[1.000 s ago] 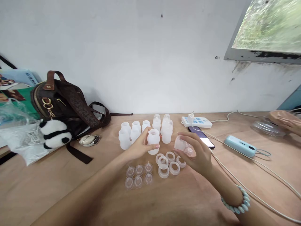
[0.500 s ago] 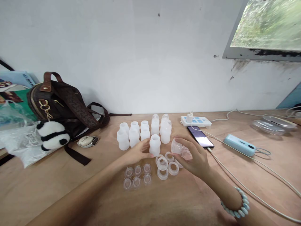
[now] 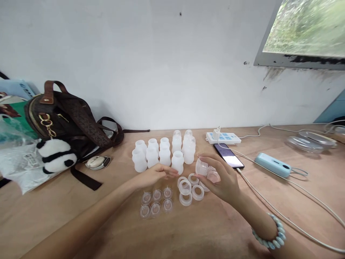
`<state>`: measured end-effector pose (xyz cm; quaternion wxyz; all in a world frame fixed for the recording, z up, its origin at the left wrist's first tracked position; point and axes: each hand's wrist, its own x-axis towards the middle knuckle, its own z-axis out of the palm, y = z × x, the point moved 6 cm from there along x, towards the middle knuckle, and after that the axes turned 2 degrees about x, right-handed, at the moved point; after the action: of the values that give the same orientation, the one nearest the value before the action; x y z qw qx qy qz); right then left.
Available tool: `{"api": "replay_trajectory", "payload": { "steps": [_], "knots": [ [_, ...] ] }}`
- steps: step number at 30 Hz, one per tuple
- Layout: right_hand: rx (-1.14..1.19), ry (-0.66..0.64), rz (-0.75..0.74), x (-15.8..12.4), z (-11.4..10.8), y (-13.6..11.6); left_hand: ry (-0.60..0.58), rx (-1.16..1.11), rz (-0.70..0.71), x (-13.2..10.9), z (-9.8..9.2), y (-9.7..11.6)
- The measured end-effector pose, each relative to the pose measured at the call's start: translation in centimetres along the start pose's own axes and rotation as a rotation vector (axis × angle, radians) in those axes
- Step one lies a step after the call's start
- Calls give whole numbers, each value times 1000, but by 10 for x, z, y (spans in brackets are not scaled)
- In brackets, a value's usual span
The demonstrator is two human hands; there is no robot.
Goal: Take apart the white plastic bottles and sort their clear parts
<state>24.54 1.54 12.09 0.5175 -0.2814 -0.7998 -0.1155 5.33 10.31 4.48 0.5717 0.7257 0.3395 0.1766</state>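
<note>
Clear domed caps [image 3: 206,169], nested together, sit in the curled fingers of the right hand [image 3: 222,181], held just above the table and just right of the bottles; a pale bead bracelet [image 3: 269,234] circles that wrist. The left hand [image 3: 157,173] lies released with fingers loosely extended, its tips just in front of the nearest white bottle [image 3: 178,162] and not gripping it. That bottle stands upright at the front right of a cluster of translucent white bottles [image 3: 152,154], two of which at the back carry clear domes [image 3: 182,134]. In front of them lie white screw rings [image 3: 188,187] and, to their left, a double row of small clear teats [image 3: 156,201]. All of this rests on a bare plywood table [image 3: 188,233] against a white wall [image 3: 161,64], with a window frame [image 3: 296,61] at the upper right. A phone [image 3: 229,155], a power strip [image 3: 223,137], a light blue device [image 3: 272,164] and shallow clear dishes [image 3: 309,142] lie to the right. A brown bag [image 3: 67,115], a panda plush [image 3: 55,155] and a plastic bag [image 3: 18,165] with white contents sit to the left. A second ago the left hand held the bottle raised; now it stands on the table, and another person's hand at the far right edge is gone.
</note>
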Motion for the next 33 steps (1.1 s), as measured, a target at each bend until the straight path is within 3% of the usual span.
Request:
{"api": "replay_trajectory", "payload": {
  "steps": [6,10,13,16,20,26,33],
  "knots": [
    [-12,2,14,0,-1,1,46,-31,-17,29,-3,-11],
    [6,-15,18,2,-1,-1,94,-53,-16,35,-1,-9],
    [15,-26,33,3,1,-2,120,-61,15,28,4,7],
    [50,-18,92,3,3,-1,200,-89,128,14,10,36],
    [140,3,135,1,5,-4,268,-220,191,-4,28,67],
    [183,10,34,1,7,-18,173,-580,70,-11,61,67],
    [149,13,-25,4,2,-25,149,-728,-9,-13,66,58]
  ]
}}
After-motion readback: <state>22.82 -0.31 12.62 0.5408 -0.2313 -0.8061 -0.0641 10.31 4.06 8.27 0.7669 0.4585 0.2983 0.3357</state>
